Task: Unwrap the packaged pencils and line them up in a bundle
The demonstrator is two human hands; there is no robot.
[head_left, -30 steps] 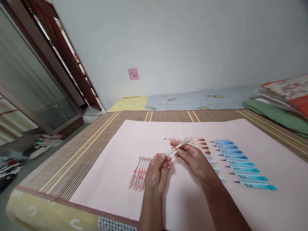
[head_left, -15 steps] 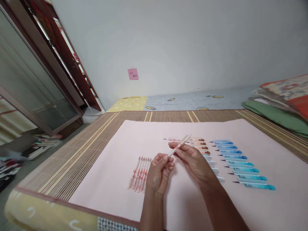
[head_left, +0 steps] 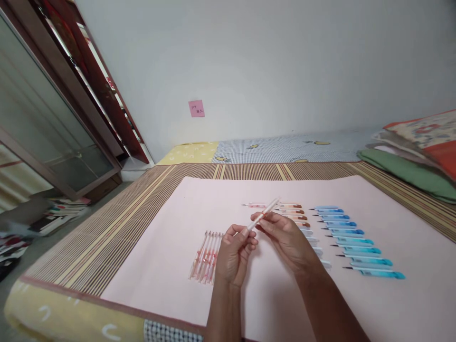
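Note:
Both hands hold one slim white pen (head_left: 268, 210) above a pale pink sheet (head_left: 167, 266). My left hand (head_left: 235, 254) pinches its lower end with curled fingers. My right hand (head_left: 285, 237) grips the pen's middle, its upper end pointing up and to the right. A row of several clear pens with red marks (head_left: 205, 256) lies just left of my left hand. Behind my right hand lies a column of brown-capped pens (head_left: 294, 211), partly hidden by the hand. A column of several blue pens (head_left: 351, 240) lies further right.
The pink sheet rests on a striped mat (head_left: 107, 228) over a yellow and checked bedcover (head_left: 278, 149). Folded green and patterned bedding (head_left: 413, 152) is stacked at the right. A glass-door cabinet (head_left: 46, 118) and piled books (head_left: 60, 213) stand left. A pink note (head_left: 196, 108) sticks on the wall.
The hands and the pen have barely shifted; the pen's upper end has tilted slightly higher. The pens on the sheet have not moved.

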